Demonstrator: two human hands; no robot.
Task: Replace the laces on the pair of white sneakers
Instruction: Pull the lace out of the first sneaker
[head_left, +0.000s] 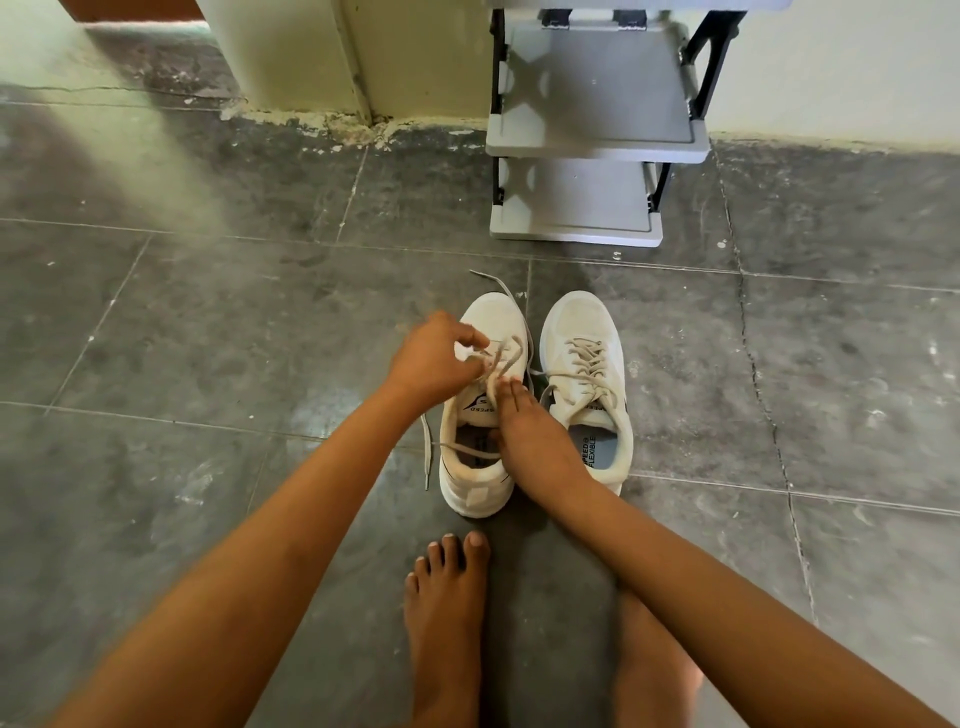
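White sneakers stand paired on the floor at frame centre. The left hand pinches the loosened lace of the left-of-frame sneaker; the right hand, fingers straight, presses its tongue. Risk: a sharp pull could snag an eyelet or drag the shoe.

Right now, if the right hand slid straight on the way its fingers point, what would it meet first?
The right hand would probably first meet the loosened lace on the sneaker under it.
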